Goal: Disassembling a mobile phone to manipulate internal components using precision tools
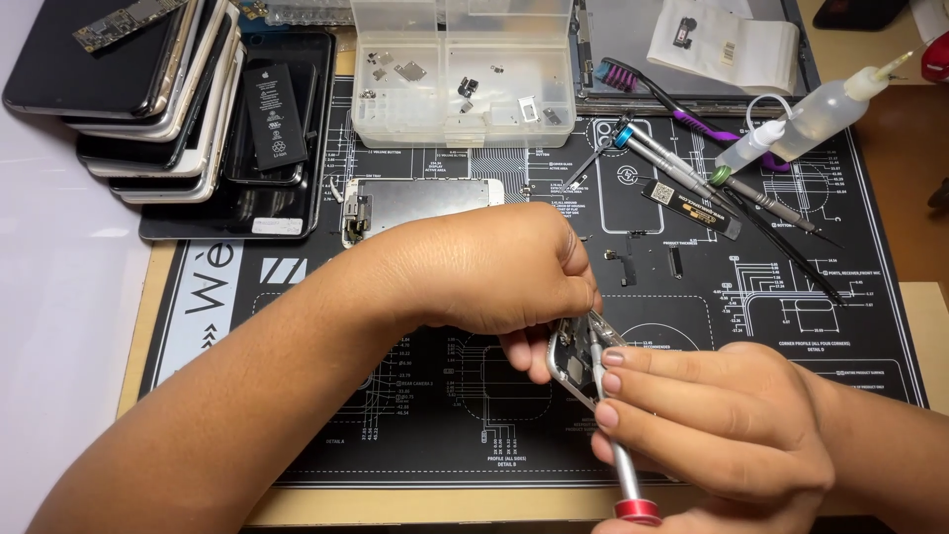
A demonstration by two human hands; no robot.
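Screwdriver [618,445] first, since it's closest: silver shaft with a red cap at the near end, and the right hand [727,435] has its grip pinched around the shaft, fingertips lined up along it. The tip points up into an opened phone frame [573,361], silver-edged with its insides showing. That frame sits tilted just above the black repair mat [415,396], near the middle of the front half, and the left hand [499,272] comes over the top with its grip closed on the frame's upper edge. Both hands are basically touching around it.

Further back on the mat there's a silver phone back plate [425,203] lying flat, plus a few tiny loose parts to the right of it. Off to the right: a bunch of precision screwdrivers [682,168], a purple brush [652,94] and a clear squeeze bottle [820,114]. At the far edge, a clear plastic parts box [460,74] with small metal bits in its compartments. Far left, a stack of phones [148,99] with a black battery [275,114] lying beside it. The wooden counter [924,316] shows around the mat.
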